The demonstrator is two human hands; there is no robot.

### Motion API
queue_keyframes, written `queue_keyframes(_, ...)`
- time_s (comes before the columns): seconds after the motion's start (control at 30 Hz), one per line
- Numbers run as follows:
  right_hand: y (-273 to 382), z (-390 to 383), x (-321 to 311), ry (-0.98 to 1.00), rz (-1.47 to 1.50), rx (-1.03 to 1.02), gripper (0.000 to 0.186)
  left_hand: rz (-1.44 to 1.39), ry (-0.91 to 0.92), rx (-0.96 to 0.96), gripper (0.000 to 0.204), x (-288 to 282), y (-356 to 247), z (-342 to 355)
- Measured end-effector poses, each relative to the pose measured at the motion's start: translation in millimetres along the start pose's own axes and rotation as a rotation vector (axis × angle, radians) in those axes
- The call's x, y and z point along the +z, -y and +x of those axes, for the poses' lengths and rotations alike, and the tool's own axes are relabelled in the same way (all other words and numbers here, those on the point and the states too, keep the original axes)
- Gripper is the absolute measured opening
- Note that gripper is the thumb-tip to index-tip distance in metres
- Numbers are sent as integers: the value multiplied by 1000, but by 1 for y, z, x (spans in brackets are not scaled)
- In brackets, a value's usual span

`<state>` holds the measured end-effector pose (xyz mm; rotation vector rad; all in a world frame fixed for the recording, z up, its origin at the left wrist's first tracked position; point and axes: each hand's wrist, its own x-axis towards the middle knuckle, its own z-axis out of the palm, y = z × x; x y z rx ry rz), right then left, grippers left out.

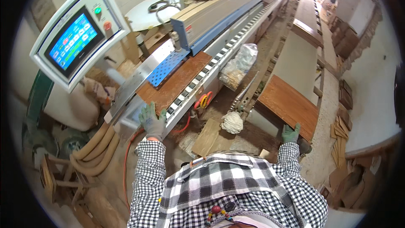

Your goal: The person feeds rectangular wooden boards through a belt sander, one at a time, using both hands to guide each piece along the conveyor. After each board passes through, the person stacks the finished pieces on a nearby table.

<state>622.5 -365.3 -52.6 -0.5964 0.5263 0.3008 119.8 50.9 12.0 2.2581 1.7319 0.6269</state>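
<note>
A reddish-brown wood panel (175, 82) lies on the machine's feed bed, partly beneath a blue perforated plate (168, 68). My left hand (152, 120), in a grey-green glove, rests with its fingers spread at the panel's near end. To the right, another brown wood panel (291, 103) lies on top of a pale board stack (293, 57). My gloved right hand (290, 134) touches that panel's near edge with fingers stretched out; its thumb side is partly hidden. Neither hand is wrapped round anything.
A control screen (74, 38) stands at the left. Beside the roller track (190, 88) hang red-handled scissors (204, 100) and a clear plastic bag (239, 65). A bundle of white cloth or string (232, 122) sits between the machine and the stack. Thick hoses (95, 150) coil on the floor.
</note>
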Motion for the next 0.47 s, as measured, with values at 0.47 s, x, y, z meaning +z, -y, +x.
queue_keyframes(0.47,-32,-47,7,652,-219,478,43,-437,-90,284,71,5,36,-26)
